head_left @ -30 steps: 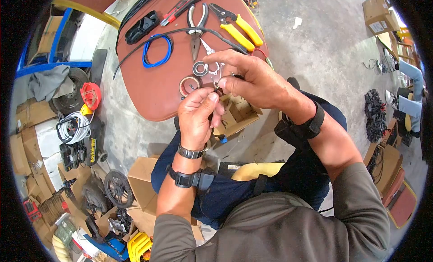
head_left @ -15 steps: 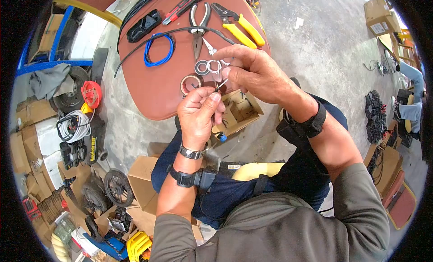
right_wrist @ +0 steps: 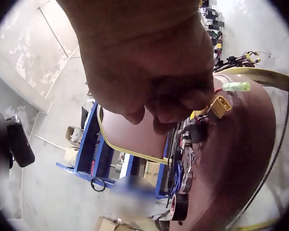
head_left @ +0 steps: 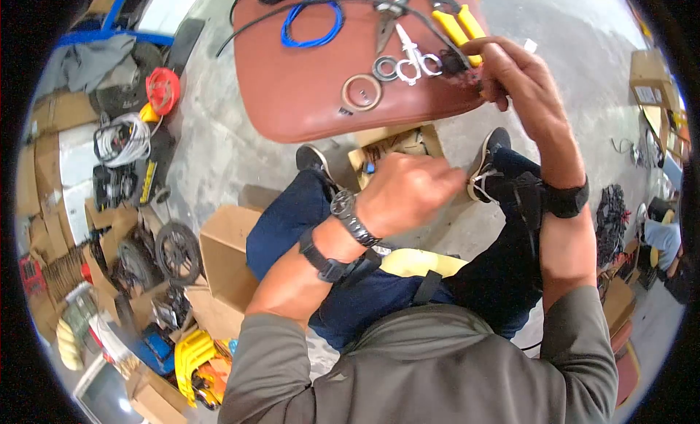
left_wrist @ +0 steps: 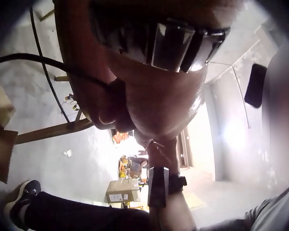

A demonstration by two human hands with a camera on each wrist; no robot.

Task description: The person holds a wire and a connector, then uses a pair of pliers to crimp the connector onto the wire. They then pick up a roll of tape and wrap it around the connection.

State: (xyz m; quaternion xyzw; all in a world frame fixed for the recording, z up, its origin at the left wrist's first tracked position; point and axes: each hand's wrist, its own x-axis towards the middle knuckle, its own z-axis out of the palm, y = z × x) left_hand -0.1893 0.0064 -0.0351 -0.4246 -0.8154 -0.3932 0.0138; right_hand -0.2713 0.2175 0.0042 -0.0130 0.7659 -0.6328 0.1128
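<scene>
My left hand (head_left: 408, 194), blurred in the head view, is over the lap with its fingers curled. In the left wrist view a black cable (left_wrist: 48, 61) runs into that hand; the gripped end is hidden. At the right edge of the brown padded seat (head_left: 292, 110), my right hand (head_left: 529, 85) reaches down with bent, spread fingers beside red and black wires (head_left: 461, 68). The right wrist view shows a yellow connector (right_wrist: 220, 107) and a pale green connector (right_wrist: 237, 86) close by its fingers. White scissors (head_left: 414, 58) lie left of the right hand.
On the seat also lie yellow-handled pliers (head_left: 463, 26), long-nose pliers (head_left: 390, 23), a blue wire coil (head_left: 286, 32), a brown-cored tape roll (head_left: 348, 96), a grey ring (head_left: 378, 70) and a long black cable (head_left: 251, 29). An open cardboard box (head_left: 430, 139) stands below the front edge.
The hands were together at a thin wire end over the seat; now they are apart. The left has dropped toward the lap, the right has moved to the seat's right edge. The head view has shifted.
</scene>
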